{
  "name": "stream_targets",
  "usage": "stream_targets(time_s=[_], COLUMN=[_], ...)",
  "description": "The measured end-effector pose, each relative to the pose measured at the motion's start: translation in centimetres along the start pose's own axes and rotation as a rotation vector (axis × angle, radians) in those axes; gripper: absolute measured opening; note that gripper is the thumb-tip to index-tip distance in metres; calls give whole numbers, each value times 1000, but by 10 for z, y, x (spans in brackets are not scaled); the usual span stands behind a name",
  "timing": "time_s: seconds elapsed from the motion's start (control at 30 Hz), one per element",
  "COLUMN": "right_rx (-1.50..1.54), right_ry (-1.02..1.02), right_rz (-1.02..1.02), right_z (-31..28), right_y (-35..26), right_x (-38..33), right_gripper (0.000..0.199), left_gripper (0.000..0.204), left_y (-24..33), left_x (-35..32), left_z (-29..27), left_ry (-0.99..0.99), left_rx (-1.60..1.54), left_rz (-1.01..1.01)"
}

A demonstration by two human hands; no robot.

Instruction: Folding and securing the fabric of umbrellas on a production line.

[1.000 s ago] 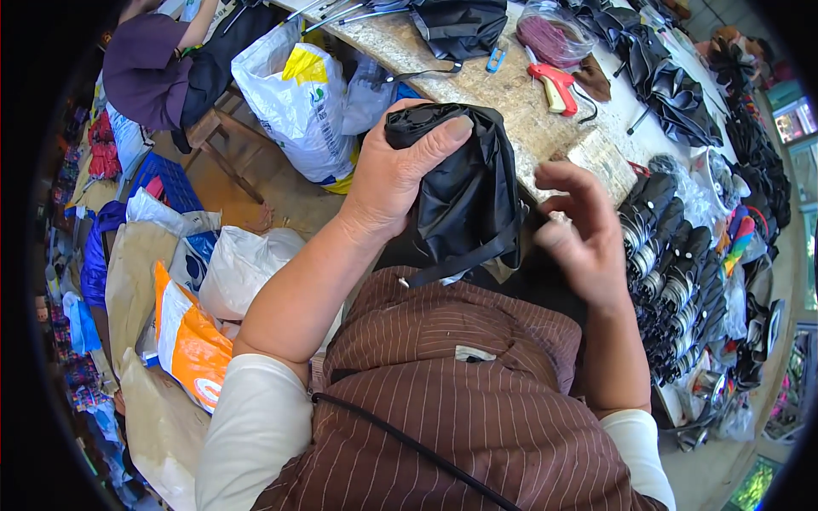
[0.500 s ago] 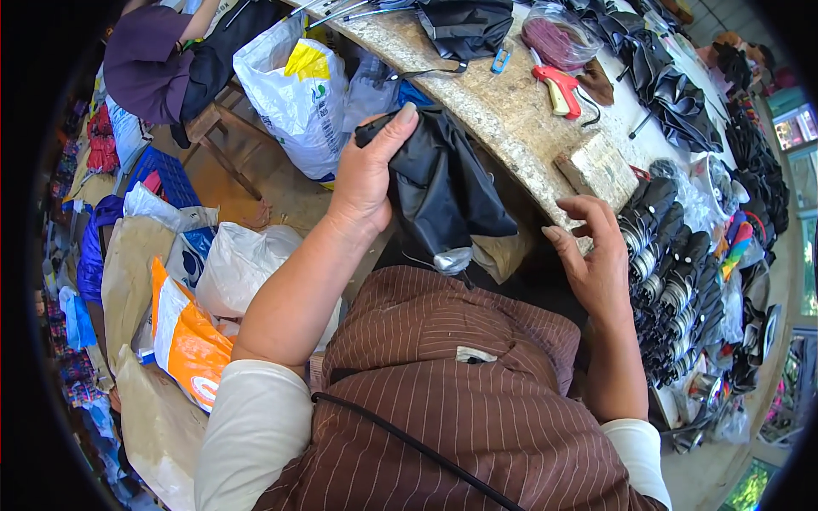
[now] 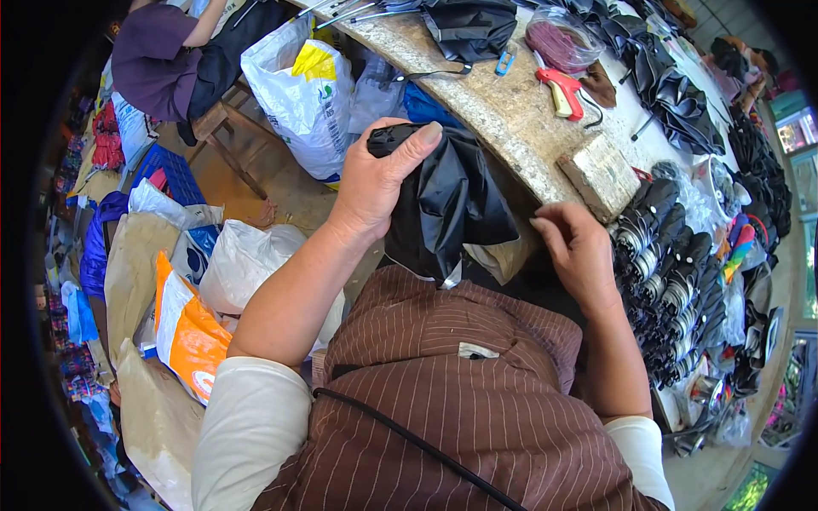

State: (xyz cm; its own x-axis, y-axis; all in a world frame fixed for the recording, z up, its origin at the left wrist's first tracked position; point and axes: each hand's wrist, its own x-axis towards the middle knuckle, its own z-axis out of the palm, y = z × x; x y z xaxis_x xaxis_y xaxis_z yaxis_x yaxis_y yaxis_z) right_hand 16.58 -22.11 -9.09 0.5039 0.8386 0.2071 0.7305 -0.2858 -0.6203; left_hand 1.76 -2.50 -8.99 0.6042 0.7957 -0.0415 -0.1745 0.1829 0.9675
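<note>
Black fabric bundle (image 3: 445, 200): strap, slung across its lower end a second ago, now out of my sight; beige patch (image 3: 504, 258) beside it, more exposed. Right hand (image 3: 578, 249): lower, thumb and forefinger closer together.

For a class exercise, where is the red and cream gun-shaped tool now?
In the head view's upper right, the red and cream gun-shaped tool lies on the worn, pale worktable, below the purplish coil.
</note>
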Motion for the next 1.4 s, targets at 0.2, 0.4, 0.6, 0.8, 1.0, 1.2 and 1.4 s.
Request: stream_targets(time_s=[0.2,0.4,0.6,0.8,1.0,1.2,1.4], right_rx=[-126,219,17,309,1245,481,117], right_ry=[107,222,-224,-196,-127,-151,-406], right_rz=[-264,27,11,26,265,172,18], right_z=[6,-26,-6,19,-33,-50,-10], right_y=[-30,-38,-47,-23,-29,-28,-31], right_x=[23,25,-1,0,16,10,7], right_gripper=[9,11,15,14,12,14,13], left_gripper=[33,33,30,27,25,27,26], left_y=[-10,-11,-20,-17,-29,-15,-22], left_x=[-17,-17,-26,-26,-22,-27,-30], left_z=[16,6,12,10,-16,-18,-10], left_ry=[-157,-118,-81,-108,-134,-112,-159], left_rx=[235,182,285,376,356,434,458], left_rz=[98,68,149,175,105,45,376])
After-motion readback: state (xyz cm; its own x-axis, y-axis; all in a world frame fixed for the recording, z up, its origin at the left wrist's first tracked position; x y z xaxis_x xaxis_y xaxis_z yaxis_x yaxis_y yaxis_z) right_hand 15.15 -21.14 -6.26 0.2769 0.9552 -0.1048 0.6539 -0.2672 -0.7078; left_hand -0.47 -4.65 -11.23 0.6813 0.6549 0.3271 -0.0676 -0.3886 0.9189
